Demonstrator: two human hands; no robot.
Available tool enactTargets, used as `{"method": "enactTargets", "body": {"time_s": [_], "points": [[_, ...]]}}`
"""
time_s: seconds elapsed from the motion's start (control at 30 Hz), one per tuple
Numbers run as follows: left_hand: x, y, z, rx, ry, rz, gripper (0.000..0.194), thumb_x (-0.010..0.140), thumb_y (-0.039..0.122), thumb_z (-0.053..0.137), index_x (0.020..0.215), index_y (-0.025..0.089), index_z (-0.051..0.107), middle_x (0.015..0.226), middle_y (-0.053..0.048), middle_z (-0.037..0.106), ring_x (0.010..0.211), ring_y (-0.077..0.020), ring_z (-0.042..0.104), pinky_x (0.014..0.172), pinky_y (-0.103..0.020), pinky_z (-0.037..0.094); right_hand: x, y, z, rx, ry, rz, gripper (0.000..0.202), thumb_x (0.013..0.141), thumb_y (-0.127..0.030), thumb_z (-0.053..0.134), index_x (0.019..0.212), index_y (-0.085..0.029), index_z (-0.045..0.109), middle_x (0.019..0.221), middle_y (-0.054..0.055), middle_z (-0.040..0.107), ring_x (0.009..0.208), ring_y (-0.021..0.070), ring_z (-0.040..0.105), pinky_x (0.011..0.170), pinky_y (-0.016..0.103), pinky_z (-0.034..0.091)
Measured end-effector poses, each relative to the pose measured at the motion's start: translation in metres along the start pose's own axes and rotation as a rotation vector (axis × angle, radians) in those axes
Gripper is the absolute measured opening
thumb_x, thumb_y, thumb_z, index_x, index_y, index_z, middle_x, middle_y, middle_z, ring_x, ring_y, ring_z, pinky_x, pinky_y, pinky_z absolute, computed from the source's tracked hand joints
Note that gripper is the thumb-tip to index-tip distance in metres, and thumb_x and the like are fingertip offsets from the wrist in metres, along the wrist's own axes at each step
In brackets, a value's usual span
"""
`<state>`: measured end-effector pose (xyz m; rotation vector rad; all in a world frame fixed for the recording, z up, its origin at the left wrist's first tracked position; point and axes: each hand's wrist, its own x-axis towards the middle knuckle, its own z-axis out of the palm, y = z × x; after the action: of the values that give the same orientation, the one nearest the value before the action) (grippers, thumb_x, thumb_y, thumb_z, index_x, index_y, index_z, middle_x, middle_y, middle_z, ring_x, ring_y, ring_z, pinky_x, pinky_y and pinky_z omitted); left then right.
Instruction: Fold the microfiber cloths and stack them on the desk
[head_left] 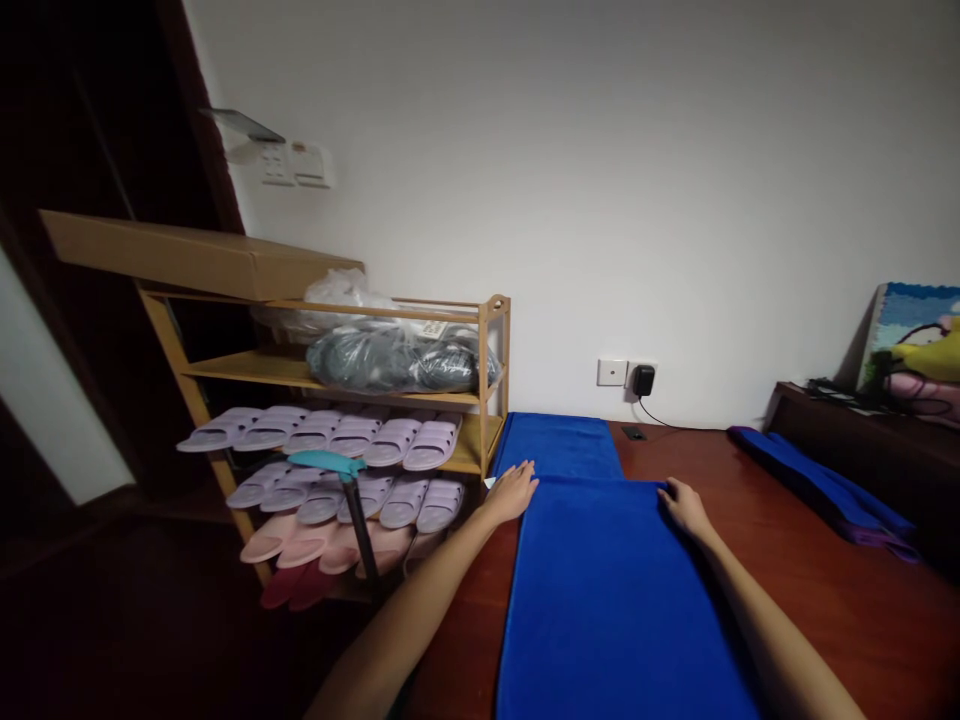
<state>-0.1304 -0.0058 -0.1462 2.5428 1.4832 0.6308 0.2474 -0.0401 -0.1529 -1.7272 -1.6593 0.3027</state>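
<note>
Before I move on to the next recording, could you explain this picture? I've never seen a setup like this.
There is no machine here: a person works with two bare hands. The single picture comes from a camera worn on their head, looking forward and down.

A long blue cloth lies on a reddish-brown surface. The left hand rests at its far left corner; the right hand, fingers curled, is at its far right corner. Whether it grips the fabric is hard to tell.

More blue fabric lies just beyond, and a blue and purple bundle to the right. To the left stands a wooden rack of slippers.
</note>
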Motion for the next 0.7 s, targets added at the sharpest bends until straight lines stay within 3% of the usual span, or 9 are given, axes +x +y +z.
{"method": "enactTargets", "body": {"time_s": [0.23, 0.4, 0.53, 0.6, 0.7], "points": [[-0.019, 0.006, -0.005, -0.151, 0.013, -0.015, 0.042, 0.09, 0.028, 0.043, 0.127, 0.009, 0.046, 0.136, -0.02, 0.05, 0.133, -0.0271, 0.038, 0.111, -0.043, 0.024, -0.013, -0.001, -0.016, 0.035, -0.085, 0.029, 0.01, 0.065, -0.03, 0.058, 0.062, -0.021, 0.058, 0.07, 0.006, 0.066, 0.07, 0.0213, 0.06, 0.065, 0.029, 0.041], [-0.017, 0.01, -0.02, -0.348, 0.087, -0.068, 0.022, 0.081, 0.034, 0.056, 0.097, 0.019, 0.057, 0.114, -0.012, 0.064, 0.12, -0.0276, 0.051, 0.102, -0.042, 0.036, -0.023, -0.002, -0.034, 0.151, -0.15, 0.046, 0.031, 0.066, -0.047, 0.06, 0.054, -0.02, 0.05, 0.054, 0.001, 0.055, 0.054, 0.0157, 0.05, 0.054, 0.027, 0.036], [-0.009, 0.012, -0.038, -0.547, 0.095, -0.103, 0.031, 0.077, 0.05, 0.059, 0.082, 0.02, 0.053, 0.076, -0.003, 0.065, 0.081, -0.0218, 0.065, 0.073, -0.034, 0.05, -0.028, -0.011, -0.054, 0.288, -0.194, 0.013, 0.041, 0.073, -0.06, 0.053, 0.069, -0.019, 0.055, 0.061, -0.001, 0.055, 0.057, 0.0127, 0.048, 0.053, 0.025, 0.036], [-0.008, 0.015, -0.049, -0.634, 0.065, -0.122, 0.038, 0.076, 0.057, 0.057, 0.083, 0.02, 0.051, 0.058, 0.004, 0.055, 0.056, -0.016, 0.059, 0.056, -0.028, 0.048, -0.03, -0.02, -0.066, 0.357, -0.203, 0.001, 0.041, 0.073, -0.059, 0.056, 0.073, -0.018, 0.057, 0.065, -0.002, 0.054, 0.058, 0.0116, 0.046, 0.054, 0.024, 0.035], [-0.012, 0.022, -0.069, -0.875, 0.036, -0.163, 0.043, 0.072, 0.058, 0.063, 0.087, 0.02, 0.05, 0.055, 0.007, 0.051, 0.047, -0.0111, 0.052, 0.049, -0.022, 0.042, -0.033, -0.036, -0.081, 0.495, -0.215, -0.029, 0.039, 0.075, -0.057, 0.061, 0.069, -0.018, 0.054, 0.063, -0.003, 0.05, 0.058, 0.0101, 0.043, 0.055, 0.023, 0.034]]}}
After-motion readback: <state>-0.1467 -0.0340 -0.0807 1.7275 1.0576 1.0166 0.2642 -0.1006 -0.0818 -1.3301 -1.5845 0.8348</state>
